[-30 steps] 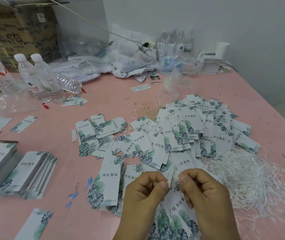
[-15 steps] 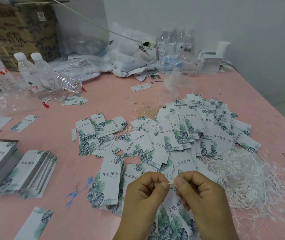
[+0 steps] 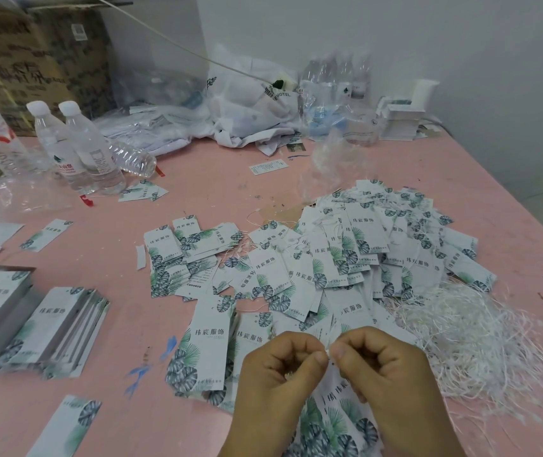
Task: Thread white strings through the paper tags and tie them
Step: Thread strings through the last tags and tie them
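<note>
My left hand point(image 3: 276, 374) and my right hand point(image 3: 385, 371) meet at the bottom centre, thumbs and forefingers pinching a short bit of white string point(image 3: 328, 352) between them. Below my hands hangs a paper tag point(image 3: 332, 420) with green leaf print, partly hidden by my wrists. A heap of loose white strings point(image 3: 471, 341) lies to the right of my right hand. A wide pile of tags point(image 3: 346, 258) spreads over the pink table point(image 3: 115, 324) just beyond my hands.
Stacked tags point(image 3: 49, 328) sit at the left, with a single tag point(image 3: 66, 427) near the front edge. Water bottles point(image 3: 79, 150) stand at the back left before a cardboard box point(image 3: 29, 61). Plastic bags point(image 3: 247, 110) and more bottles point(image 3: 339, 80) line the back wall.
My two hands have drawn closer together until their fingertips meet on the string. The gap seen between them a second ago is gone.
</note>
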